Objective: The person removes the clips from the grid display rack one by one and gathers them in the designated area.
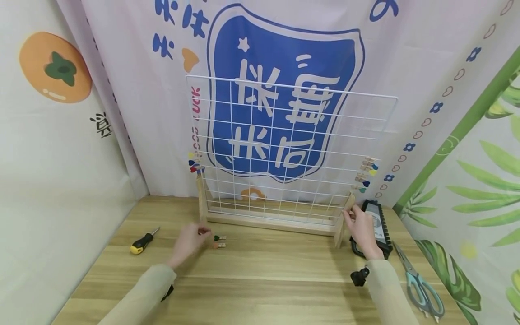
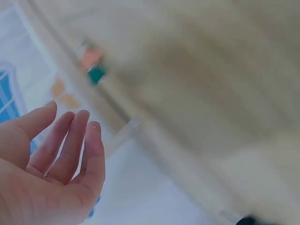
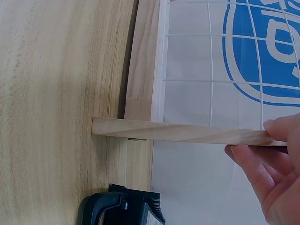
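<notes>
While right hand [image 1: 363, 228] grips the wooden foot [image 1: 343, 220], left hand [image 1: 191, 241] seemingly hovers beside clips [image 1: 220, 241]

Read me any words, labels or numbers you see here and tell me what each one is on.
"LUCK", pink, running vertically on the hanging cloth behind the wire grid panel.
Large white Chinese characters on the blue badge of that cloth: mirrored, not readable.
Blue characters at the cloth's top edge: cut off.
Black case label: too small.

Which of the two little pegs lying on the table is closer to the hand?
The green-tipped peg, right beside the left hand. The orange-tipped peg lies just below it, a bit farther from the fingers.
</notes>
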Tool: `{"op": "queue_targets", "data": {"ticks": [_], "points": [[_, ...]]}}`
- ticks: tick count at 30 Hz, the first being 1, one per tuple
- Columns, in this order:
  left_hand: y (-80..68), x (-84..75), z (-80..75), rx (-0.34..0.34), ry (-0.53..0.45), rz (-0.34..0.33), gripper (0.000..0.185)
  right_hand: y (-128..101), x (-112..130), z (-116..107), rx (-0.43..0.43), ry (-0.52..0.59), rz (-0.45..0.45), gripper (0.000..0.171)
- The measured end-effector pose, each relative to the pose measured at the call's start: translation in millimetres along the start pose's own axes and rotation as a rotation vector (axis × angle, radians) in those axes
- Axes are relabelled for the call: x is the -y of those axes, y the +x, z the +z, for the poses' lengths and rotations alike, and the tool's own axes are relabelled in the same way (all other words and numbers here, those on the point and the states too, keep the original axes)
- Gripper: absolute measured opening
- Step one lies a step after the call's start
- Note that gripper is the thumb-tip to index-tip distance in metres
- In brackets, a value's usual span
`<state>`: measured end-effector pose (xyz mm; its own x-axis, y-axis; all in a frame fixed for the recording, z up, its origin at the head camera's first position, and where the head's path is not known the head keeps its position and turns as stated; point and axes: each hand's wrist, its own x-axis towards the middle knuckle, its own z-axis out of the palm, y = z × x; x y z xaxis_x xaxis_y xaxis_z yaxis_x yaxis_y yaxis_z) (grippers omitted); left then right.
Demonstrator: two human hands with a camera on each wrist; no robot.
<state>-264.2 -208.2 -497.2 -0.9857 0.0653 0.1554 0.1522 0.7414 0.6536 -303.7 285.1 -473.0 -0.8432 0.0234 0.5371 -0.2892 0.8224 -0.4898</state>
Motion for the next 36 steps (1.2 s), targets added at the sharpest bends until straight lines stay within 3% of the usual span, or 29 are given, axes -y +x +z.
{"op": "queue_targets", "data": {"ticks": [3, 10, 13, 18, 23, 36], "points": [[7.8, -10.7, -22.2, -0.053, -0.001, 0.044, 0.016, 0.3, 0.7, -0.3, 0.003, -0.001, 0.004, 0.014], [29.9, -33.6, -74.5, -0.283, 0.048, 0.149, 0.019, -1.0, 1.1, -0.6, -0.005, 0.01, -0.006, 0.012], [38.4, -42.6, -95.9, -0.351, 0.031, 0.14, 0.023, -1.7, 0.9, -0.5, -0.008, 0.013, -0.011, 0.012], [54.1, -54.0, -123.6, -0.406, -0.022, 0.134, 0.03, -1.7, 0.9, -0.3, -0.014, 0.017, -0.016, 0.012], [69.1, -60.2, -134.9, -0.435, -0.049, 0.167, 0.031, -2.9, 0.6, 0.8, -0.013, 0.016, -0.017, 0.012], [88.9, -65.7, -136.1, -0.486, -0.023, 0.152, 0.027, -2.2, 0.3, 0.4, -0.035, 0.014, -0.038, 0.012]]}}
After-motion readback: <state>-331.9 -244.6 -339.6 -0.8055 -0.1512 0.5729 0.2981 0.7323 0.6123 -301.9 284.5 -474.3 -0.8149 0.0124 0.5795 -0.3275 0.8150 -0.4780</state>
